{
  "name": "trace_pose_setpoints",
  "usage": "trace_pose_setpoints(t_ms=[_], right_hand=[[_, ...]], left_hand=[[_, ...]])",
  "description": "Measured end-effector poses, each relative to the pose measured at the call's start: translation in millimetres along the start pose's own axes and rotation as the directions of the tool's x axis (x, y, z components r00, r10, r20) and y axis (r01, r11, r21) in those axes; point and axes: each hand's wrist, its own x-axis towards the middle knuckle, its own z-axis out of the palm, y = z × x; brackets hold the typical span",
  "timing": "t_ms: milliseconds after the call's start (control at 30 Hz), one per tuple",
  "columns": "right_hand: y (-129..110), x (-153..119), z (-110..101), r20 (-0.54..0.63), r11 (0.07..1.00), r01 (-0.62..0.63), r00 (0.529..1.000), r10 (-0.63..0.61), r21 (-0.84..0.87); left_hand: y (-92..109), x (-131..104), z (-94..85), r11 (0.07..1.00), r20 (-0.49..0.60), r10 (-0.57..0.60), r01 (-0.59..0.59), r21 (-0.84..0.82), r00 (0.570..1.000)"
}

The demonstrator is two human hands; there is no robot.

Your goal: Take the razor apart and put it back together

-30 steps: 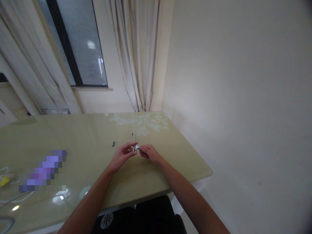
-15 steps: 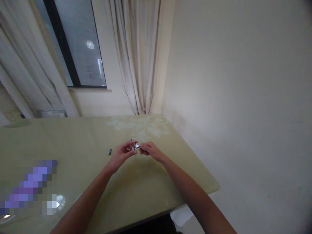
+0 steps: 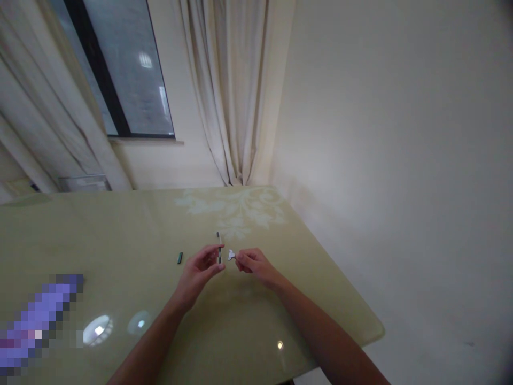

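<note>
My left hand (image 3: 201, 267) is left of the table's middle, thumb and forefinger pinching the ends of a small, narrow dark-and-light strip (image 3: 219, 255) held upright. Just to its right, my right hand (image 3: 253, 262) is closed around a silver tool whose T-shaped head (image 3: 231, 255) looks like a razor's and points left toward the strip. A small gap separates head and strip. Most of the tool's handle is hidden in my fingers. Beyond my left fingertips shows a thin pale stick with a dark tip (image 3: 218, 234). A small green-and-black bar (image 3: 180, 258) lies left of my left hand.
The glossy pale green table (image 3: 224, 331) has its right edge by a plain wall (image 3: 401, 160). A pixelated purple long object (image 3: 44, 315) lies at the left. Curtains (image 3: 224, 96) and a window (image 3: 128, 75) are behind the table.
The silver head, earlier against the piece in my left hand, has drawn apart to the right. Both hands appear slightly lower in view, and the camera has shifted a little.
</note>
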Motion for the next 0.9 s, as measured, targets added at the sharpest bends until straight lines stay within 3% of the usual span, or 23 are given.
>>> trace_pose_setpoints(t_ms=[67,133,267,333,433,533,700,900], right_hand=[[0.2,0.9,-2.8,-0.083,0.999,-0.001,0.997,0.005,0.048],[0.6,2.9,-9.7,-0.224,0.995,0.005,0.975,0.018,0.099],[1.6,8.7,-29.2,-0.494,0.981,0.041,0.867,0.059,0.189],[2.7,10.9,-37.4,-0.565,0.975,0.064,0.823,0.068,0.212],[5.3,12.7,-45.0,-0.625,0.973,0.082,0.777,0.073,0.216],[8.2,13.9,-48.3,-0.651,0.973,0.074,0.754,0.090,0.220],[12.8,16.3,-50.6,-0.671,0.975,0.063,0.735,0.098,0.212],[15.9,18.1,-50.0,-0.672,0.970,0.051,0.730,0.126,0.237]], left_hand=[[0.4,2.0,0.1,0.994,-0.067,0.029,-0.022,0.103,0.997],[0.7,9.2,6.5,0.963,-0.054,0.048,-0.031,0.269,0.997],[-0.7,41.4,41.7,0.821,0.139,-0.032,-0.053,0.568,0.990],[-5.1,63.5,64.2,0.803,0.179,-0.067,-0.053,0.594,0.982],[-17.1,96.2,90.9,0.789,0.213,-0.130,-0.029,0.613,0.968],[-31.6,119.2,103.0,0.781,0.235,-0.202,0.011,0.624,0.951],[-48.2,132.4,101.0,0.774,0.262,-0.274,0.051,0.631,0.925],[-50.2,132.1,102.1,0.767,0.283,-0.289,0.044,0.641,0.915]])
